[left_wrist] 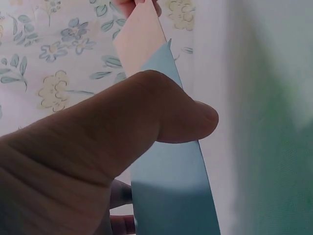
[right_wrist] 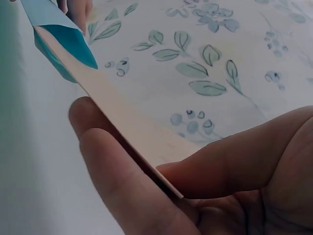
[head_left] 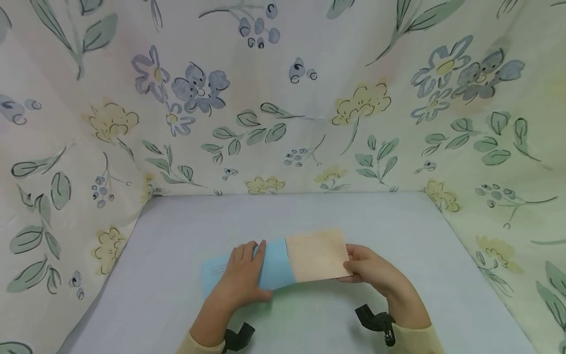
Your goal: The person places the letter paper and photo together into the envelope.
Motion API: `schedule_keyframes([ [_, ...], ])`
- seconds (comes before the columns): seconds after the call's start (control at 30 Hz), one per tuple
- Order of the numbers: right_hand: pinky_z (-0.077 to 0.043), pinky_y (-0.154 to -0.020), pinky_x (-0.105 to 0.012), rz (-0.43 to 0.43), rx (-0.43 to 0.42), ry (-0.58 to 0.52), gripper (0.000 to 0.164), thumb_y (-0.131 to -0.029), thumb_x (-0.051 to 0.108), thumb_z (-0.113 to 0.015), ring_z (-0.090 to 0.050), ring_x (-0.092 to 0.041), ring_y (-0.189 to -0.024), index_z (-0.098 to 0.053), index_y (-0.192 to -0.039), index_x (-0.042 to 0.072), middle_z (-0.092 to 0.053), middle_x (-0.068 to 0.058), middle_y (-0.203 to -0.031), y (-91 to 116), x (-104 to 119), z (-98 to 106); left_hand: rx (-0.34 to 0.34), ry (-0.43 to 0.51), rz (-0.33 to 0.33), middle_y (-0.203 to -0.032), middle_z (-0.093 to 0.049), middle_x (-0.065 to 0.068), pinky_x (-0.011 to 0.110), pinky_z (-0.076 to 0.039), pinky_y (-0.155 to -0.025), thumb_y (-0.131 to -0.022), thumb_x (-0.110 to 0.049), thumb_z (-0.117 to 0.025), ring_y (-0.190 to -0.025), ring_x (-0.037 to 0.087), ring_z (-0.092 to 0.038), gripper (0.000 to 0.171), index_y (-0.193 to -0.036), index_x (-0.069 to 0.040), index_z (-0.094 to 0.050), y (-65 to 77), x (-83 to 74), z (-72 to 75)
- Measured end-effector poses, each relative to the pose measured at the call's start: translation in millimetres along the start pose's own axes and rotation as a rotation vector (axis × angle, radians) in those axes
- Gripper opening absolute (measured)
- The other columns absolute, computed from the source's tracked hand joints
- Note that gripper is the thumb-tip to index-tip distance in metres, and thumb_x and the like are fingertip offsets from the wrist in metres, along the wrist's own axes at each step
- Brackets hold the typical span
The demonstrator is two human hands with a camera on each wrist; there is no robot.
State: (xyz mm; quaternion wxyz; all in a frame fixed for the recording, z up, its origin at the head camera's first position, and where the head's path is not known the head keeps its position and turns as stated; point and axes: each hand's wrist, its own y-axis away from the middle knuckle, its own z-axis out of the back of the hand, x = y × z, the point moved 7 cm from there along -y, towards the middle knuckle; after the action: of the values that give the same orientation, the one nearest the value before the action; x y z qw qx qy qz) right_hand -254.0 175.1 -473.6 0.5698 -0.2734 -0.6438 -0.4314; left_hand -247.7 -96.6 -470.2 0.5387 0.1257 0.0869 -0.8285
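Note:
A light blue paper envelope [head_left: 276, 268] is held above the table, its open end facing right. Out of that end sticks a peach card [head_left: 317, 258], partly inside, as the right wrist view shows at the envelope's mouth [right_wrist: 78, 46]. My left hand [head_left: 242, 276] grips the envelope across its middle, the thumb [left_wrist: 186, 120] lying over one face near the lower edge. My right hand [head_left: 373, 268] pinches the card's right end between the thumb [right_wrist: 205, 174] and fingers on the other side. The part of the card within the envelope is hidden.
A white table [head_left: 177, 221] lies under both hands. Cloth with a floral print [head_left: 283, 123] hangs behind and along both sides. Black wrist mounts [head_left: 376, 322] sit near the cuffs. A greenish tint shows on the table below the envelope.

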Motion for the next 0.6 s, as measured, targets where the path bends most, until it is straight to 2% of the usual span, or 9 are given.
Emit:
schedule_keyframes([
  [0.1, -0.059, -0.086, -0.039, -0.013, 0.018, 0.003, 0.048, -0.1, -0.008, -0.039, -0.071, -0.032, -0.102, -0.032, -0.146, -0.021, -0.068, -0.02, -0.116, 1.0, -0.9, -1.1, 0.006, -0.002, -0.013, -0.151, -0.035, 0.026, 0.059, -0.022, -0.118, -0.068, -0.046, -0.09, -0.138, 0.043, -0.032, 0.117, -0.157, 0.004, -0.032, -1.1, -0.7, -2.7],
  [0.27, -0.061, -0.081, -0.039, -0.011, 0.012, 0.028, 0.053, -0.097, -0.01, -0.039, -0.073, -0.035, -0.095, -0.026, -0.147, -0.023, -0.069, -0.021, -0.111, 2.0, -1.2, -1.6, 0.017, -0.001, -0.02, -0.153, -0.032, 0.025, 0.062, -0.019, -0.119, -0.068, -0.047, -0.09, -0.141, 0.044, -0.029, 0.118, -0.158, 0.003, -0.031, -2.0, -0.9, -7.7],
  [0.47, -0.06, -0.084, -0.043, -0.006, 0.029, 0.051, 0.054, -0.097, -0.01, -0.039, -0.073, -0.035, -0.095, -0.026, -0.148, -0.022, -0.069, -0.02, -0.112, 3.7, 0.7, -1.3, 0.016, 0.005, -0.026, -0.153, -0.032, 0.025, 0.063, -0.018, -0.119, -0.069, -0.045, -0.09, -0.141, 0.044, -0.029, 0.118, -0.158, 0.003, -0.031, -1.1, -3.0, -6.9],
  [0.6, -0.06, -0.083, -0.043, 0.0, 0.04, 0.064, 0.054, -0.097, -0.009, -0.04, -0.073, -0.035, -0.094, -0.028, -0.147, -0.021, -0.069, -0.02, -0.11, 4.4, 1.5, -1.5, 0.009, 0.007, -0.059, -0.151, -0.034, 0.024, 0.06, -0.021, -0.119, -0.07, -0.043, -0.09, -0.14, 0.043, -0.03, 0.115, -0.157, 0.003, -0.032, -1.2, -5.9, -6.0],
])
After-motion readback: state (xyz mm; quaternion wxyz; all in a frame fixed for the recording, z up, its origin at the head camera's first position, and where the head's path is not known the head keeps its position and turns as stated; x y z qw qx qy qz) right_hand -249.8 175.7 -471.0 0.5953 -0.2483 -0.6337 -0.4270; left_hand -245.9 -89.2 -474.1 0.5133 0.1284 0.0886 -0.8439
